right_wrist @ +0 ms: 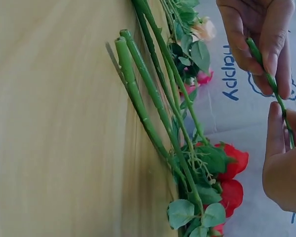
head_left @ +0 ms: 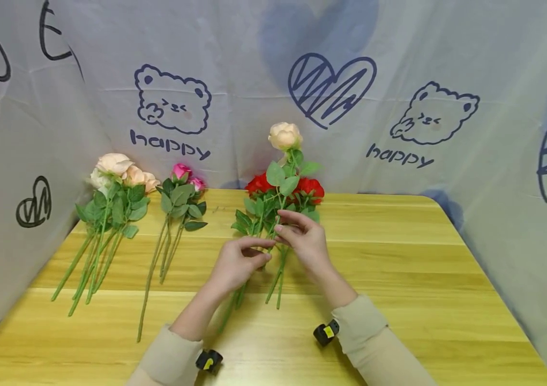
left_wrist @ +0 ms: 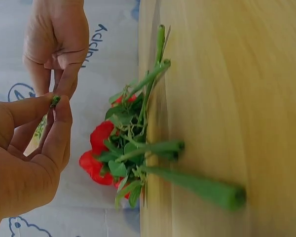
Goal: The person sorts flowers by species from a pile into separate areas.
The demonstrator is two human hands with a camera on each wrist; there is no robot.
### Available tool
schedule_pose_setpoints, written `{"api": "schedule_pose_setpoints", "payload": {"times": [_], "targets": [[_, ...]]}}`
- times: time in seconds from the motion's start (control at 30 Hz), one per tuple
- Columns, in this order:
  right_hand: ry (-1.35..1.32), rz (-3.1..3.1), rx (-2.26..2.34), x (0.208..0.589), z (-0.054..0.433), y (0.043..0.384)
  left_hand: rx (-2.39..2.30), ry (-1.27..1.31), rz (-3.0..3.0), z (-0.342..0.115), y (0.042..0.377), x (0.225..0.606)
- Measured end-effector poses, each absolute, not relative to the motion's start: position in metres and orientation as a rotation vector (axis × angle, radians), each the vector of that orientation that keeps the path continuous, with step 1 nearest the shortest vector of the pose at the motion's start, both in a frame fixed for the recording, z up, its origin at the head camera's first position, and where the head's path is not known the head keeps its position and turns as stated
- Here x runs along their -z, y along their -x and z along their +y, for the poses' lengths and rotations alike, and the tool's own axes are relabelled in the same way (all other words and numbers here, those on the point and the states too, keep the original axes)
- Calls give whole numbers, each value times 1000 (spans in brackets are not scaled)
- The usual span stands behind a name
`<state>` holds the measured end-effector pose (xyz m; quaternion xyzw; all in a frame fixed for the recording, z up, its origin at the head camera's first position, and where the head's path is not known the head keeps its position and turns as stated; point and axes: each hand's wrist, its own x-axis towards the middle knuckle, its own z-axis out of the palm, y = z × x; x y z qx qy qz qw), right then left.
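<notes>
A cream rose (head_left: 285, 136) with green leaves is held up above the table by its stem. My left hand (head_left: 237, 262) pinches the stem near its cut lower end, seen close in the left wrist view. Just above it, my right hand (head_left: 305, 241) pinches the same stem (right_wrist: 274, 85) between thumb and fingers. Behind and below the hands lie several red roses (head_left: 311, 189), their stems (right_wrist: 145, 106) pointing toward me. The raised rose's leaves partly hide these red blooms in the head view.
At the far left lies a bunch of cream and peach roses (head_left: 115, 165). Pink roses (head_left: 181, 172) lie between that bunch and the red ones. The wooden table (head_left: 398, 289) ends at a white printed cloth (head_left: 249, 91), which rises behind and at both sides.
</notes>
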<state>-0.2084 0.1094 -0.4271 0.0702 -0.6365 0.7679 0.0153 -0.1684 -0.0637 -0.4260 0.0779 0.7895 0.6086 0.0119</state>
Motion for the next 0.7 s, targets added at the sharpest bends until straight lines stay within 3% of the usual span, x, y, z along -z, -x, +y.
{"api": "schedule_pose_setpoints", "payload": {"times": [0.2, 0.7], "targets": [[-340, -2168, -2211, 430, 109, 214, -1893, -198, 2508, -90, 166, 422], [-224, -2775, -1628, 454, 156, 240, -1801, 14, 2710, -214, 150, 405]]}}
